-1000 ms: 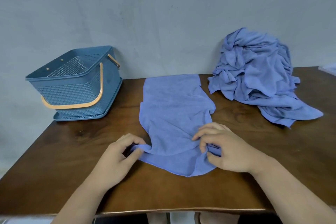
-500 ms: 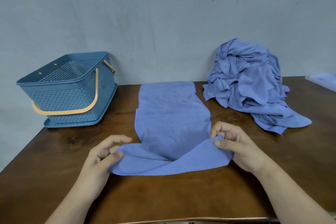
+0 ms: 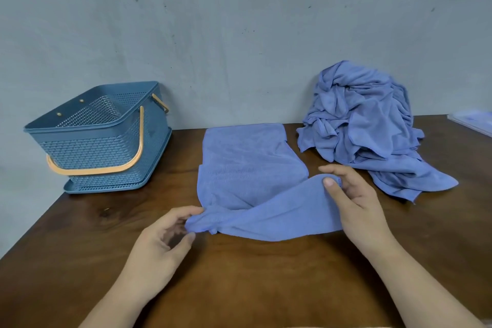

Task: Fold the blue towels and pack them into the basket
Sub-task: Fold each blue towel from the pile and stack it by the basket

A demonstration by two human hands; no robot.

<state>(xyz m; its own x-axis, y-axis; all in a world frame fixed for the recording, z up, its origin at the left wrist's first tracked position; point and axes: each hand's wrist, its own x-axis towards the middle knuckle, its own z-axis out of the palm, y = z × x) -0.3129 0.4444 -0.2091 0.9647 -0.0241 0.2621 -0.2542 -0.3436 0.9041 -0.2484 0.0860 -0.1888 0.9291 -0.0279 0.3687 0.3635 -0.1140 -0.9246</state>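
Up front, left hand (image 3: 162,242) and right hand (image 3: 356,202) pinch the towel (image 3: 247,173).

Towel (image 3: 253,168) just past the left hand (image 3: 162,242) is plain periwinkle blue, same shade as the heap (image 3: 367,128) beyond the right hand (image 3: 356,197). Basket (image 3: 93,149) out past the left hand is dusty teal, perforated lattice pattern, orange handles (image 3: 93,172). Table (image 3: 266,274) under both hands is dark brown woodgrain.

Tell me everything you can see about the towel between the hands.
The towel is blue, soft-looking cloth, lying mostly flat as a long strip on the table, between basket and pile. Its near edge is lifted and twisted: the left hand pinches the left corner, the right hand the right corner.
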